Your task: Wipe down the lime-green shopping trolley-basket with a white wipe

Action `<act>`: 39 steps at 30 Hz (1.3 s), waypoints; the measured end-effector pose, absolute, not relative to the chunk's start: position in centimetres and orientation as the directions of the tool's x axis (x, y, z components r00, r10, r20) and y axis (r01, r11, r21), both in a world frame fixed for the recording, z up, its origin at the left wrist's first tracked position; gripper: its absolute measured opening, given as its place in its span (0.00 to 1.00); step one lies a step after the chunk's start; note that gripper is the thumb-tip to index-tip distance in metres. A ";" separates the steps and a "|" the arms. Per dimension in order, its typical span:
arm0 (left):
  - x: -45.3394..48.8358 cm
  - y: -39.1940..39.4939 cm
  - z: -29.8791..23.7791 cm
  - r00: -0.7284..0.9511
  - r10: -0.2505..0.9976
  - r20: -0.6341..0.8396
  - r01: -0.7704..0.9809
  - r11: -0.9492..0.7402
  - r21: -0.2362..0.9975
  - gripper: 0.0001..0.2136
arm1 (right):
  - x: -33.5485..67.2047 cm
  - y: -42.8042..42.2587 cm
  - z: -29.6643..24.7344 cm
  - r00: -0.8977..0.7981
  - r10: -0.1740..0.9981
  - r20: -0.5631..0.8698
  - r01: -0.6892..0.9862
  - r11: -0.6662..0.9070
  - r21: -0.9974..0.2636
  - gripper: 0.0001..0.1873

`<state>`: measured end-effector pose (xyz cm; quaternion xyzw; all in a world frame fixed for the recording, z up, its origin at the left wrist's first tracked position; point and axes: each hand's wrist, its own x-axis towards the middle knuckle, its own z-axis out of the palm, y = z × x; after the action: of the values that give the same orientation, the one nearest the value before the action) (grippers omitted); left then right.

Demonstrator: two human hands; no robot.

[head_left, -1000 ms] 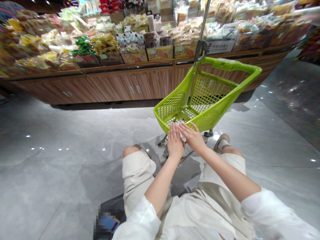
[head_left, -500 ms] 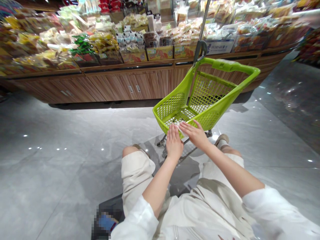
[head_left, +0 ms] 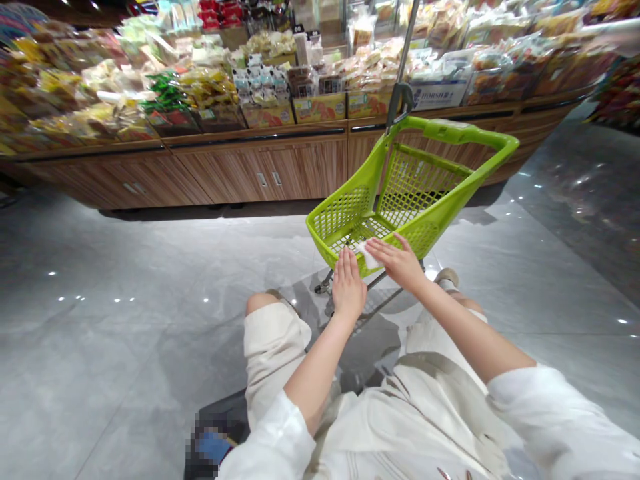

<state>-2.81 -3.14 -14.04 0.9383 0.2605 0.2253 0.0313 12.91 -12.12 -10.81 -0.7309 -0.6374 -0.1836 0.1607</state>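
Observation:
A lime-green shopping cart [head_left: 450, 193] with lattice walls stands in front of my knees. My left hand [head_left: 349, 283] lies with its fingers stretched out at the near edge of the basket and appears to rest on the rim. To its right, my right hand [head_left: 400, 263] presses a white tissue [head_left: 369, 256] against the same edge, fingers extended over it and thumb raised. Part of the tissue is hidden under those fingers. No goods show in the basket.
Beyond the cart runs a wooden display counter [head_left: 300, 167] piled with packaged foods. A grey pole [head_left: 409, 47] rises at the cart's far side. Glossy grey tiles [head_left: 125, 267] cover the floor. Something dark, partly pixelated, lies by my left leg.
My right hand has slid a little right along the cart's edge with the tissue, widening the gap between my hands. My left hand and the cart are almost unchanged.

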 end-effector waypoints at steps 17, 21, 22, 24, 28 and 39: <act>-2.9 -3.1 -13.9 0.758 0.499 0.420 0.475 -0.864 0.168 0.39 | 15.7 -13.8 -11.2 0.214 0.793 0.571 0.968 -0.250 -0.014 0.35; -2.6 -3.6 -13.7 0.738 0.530 0.417 0.494 -0.846 0.202 0.39 | 15.0 -13.3 -11.4 0.394 0.668 0.632 0.897 -0.431 -0.104 0.35; -2.5 -3.7 -13.7 0.733 0.540 0.414 0.497 -0.840 0.216 0.39 | 13.4 -12.7 -11.6 0.381 0.681 0.625 0.905 -0.414 -0.101 0.35; -2.3 -3.8 -13.8 0.730 0.551 0.404 0.498 -0.834 0.238 0.40 | 10.3 -11.6 -11.8 0.283 0.759 0.586 0.950 -0.308 -0.060 0.33; -2.4 -3.5 -14.0 0.736 0.537 0.412 0.481 -0.843 0.239 0.41 | 10.7 -11.6 -11.4 0.130 0.852 0.506 0.989 -0.148 -0.005 0.32; -2.9 -3.0 -13.6 0.771 0.499 0.395 0.426 -0.866 0.262 0.42 | 9.0 -10.7 -11.8 0.207 0.820 0.534 0.976 -0.211 -0.055 0.32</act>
<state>-2.89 -2.97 -13.58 0.9378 0.2468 0.2312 0.0791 9.02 -10.66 -11.85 -0.7520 -0.5969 -0.2000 0.1954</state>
